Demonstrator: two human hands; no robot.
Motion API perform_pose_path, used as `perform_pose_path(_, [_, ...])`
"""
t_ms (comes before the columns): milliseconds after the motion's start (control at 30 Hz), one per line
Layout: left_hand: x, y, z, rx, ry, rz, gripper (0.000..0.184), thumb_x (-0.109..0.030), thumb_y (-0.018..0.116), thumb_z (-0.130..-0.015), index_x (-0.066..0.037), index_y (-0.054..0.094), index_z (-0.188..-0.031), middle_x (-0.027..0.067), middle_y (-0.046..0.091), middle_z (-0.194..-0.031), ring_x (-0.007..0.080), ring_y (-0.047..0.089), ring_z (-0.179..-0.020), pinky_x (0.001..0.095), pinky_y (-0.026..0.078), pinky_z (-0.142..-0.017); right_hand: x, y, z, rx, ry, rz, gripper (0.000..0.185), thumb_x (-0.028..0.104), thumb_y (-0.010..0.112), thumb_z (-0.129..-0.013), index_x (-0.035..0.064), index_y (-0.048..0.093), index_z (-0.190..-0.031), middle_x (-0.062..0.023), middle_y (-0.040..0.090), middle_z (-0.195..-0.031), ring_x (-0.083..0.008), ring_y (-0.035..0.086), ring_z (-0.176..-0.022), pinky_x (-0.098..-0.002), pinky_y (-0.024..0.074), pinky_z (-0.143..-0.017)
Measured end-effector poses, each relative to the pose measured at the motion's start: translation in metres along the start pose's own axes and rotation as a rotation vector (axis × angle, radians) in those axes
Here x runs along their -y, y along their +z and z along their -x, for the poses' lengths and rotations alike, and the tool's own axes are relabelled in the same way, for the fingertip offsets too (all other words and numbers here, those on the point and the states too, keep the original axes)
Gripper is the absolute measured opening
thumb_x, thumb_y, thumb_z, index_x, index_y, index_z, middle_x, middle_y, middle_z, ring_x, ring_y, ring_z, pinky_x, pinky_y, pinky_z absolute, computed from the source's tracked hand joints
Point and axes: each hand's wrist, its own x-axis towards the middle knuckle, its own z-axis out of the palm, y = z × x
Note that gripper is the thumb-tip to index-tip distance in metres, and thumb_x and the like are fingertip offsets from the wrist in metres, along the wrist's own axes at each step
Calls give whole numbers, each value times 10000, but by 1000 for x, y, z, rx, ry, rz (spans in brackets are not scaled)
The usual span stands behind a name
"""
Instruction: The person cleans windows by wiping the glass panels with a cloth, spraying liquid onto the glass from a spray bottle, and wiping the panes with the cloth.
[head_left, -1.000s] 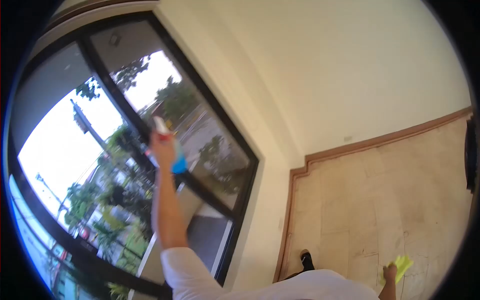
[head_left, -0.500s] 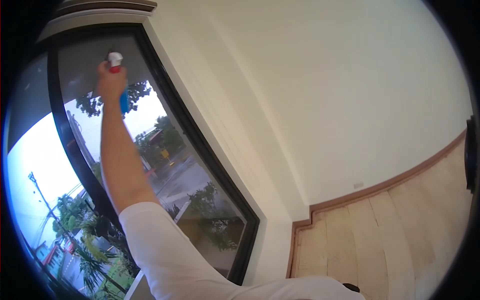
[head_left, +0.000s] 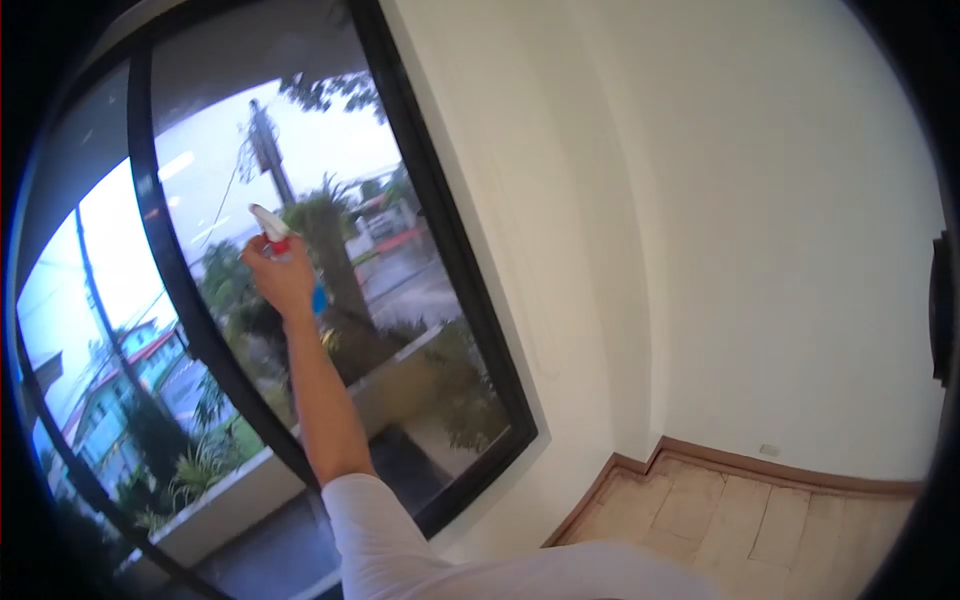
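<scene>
My left hand [head_left: 281, 272] is raised in front of the window pane, fingers closed around a spray bottle [head_left: 271, 227]. The bottle has a white spray head, a red collar and a blue body, part of which shows beside my wrist. Its head tilts toward the upper left, facing the glass. My fingers hide the trigger and much of the bottle. The dark-framed window [head_left: 470, 270] stands behind the hand; whether anything touches the glass I cannot tell. My right hand is out of view.
A pale wall [head_left: 780, 250] borders the window on the right. Below it runs a brown baseboard [head_left: 840, 482] along a light plank floor [head_left: 720, 520]. A dark upright bar [head_left: 150, 200] divides the panes. Outside are plants, a utility pole [head_left: 268, 150] and houses.
My left hand has moved down with the spray bottle, from the upper part of the pane to its middle. The bottle's head now tilts further left. The camera view has shifted too.
</scene>
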Motion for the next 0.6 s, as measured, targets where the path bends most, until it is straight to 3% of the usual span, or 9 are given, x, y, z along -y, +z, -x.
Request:
perform_pose_path(100, [-12,-14,88,293,42,104,580,-278,797,-801,-63,494,-1247,167,678,-1100,327,687,-960,433,530,-852,25,-45,-110,-68,-144,115,279,277,545,-1000,70,730,-980,-166,730,-979,-267,704,-920,-442,547,-718])
perform_pose_path(200, [-34,-35,182,767,-69,229,586,-172,819,-788,-47,476,-1247,160,664,-1115,291,663,-1050,405,509,-910,75,-84,-252,-244,-315,313,280,272,538,-1008,72,731,-981,-164,730,-982,-261,707,-912,-438,549,-709])
perform_pose_path(267, [-13,-60,235,744,-137,204,590,-172,814,-794,-48,473,-1260,161,663,-1119,295,660,-1060,411,507,-914,140,-141,-250,-271,-271,-217,320,232,636,-876,-60,646,-747,-158,662,-774,-258,636,-757,-436,479,-643])
perform_pose_path(333, [2,-92,274,653,-202,194,595,-168,807,-803,-45,468,-1277,167,660,-1120,298,658,-1054,417,505,-914,189,-161,-249,-207,-212,-416,274,211,649,-850,-55,637,-785,-115,634,-753,-249,622,-739,-426,488,-649])
perform_pose_path(400, [28,-131,295,594,-248,142,597,-162,805,-806,-41,466,-1281,172,657,-1116,296,658,-1038,416,505,-912,205,-137,-272,-254,-429,-323,243,191,640,-848,-51,654,-837,-113,656,-775,-261,633,-735,-427,494,-652])
perform_pose_path(467, [65,-161,318,262,-356,-67,593,-160,805,-809,-41,468,-1281,170,653,-1097,286,653,-1003,408,503,-910,235,-114,-268,-161,-466,-403,221,166,640,-853,-50,673,-890,-123,684,-808,-274,644,-734,-430,498,-657])
perform_pose_path(500, [73,-171,331,261,-368,-96,593,-160,805,-809,-41,468,-1281,170,653,-1097,286,653,-1003,408,503,-910,245,-109,-260,-103,-526,-220,206,144,660,-844,-56,683,-891,-126,687,-799,-263,644,-722,-430,498,-650])
perform_pose_path(567, [90,-186,348,367,-470,-261,596,-160,809,-806,-45,474,-1285,158,654,-1074,271,648,-970,396,503,-899,259,-76,-253,32,-500,-438,231,167,726,-822,-58,680,-795,-99,654,-717,-202,599,-656,-405,483,-621])
perform_pose_path(600, [89,-184,363,383,-405,-166,631,-159,810,-797,-62,462,-1314,142,662,-1076,264,653,-964,395,511,-886,271,-76,-241,148,-405,-288,204,163,729,-852,-28,692,-916,-82,657,-763,-197,600,-683,-395,494,-629])
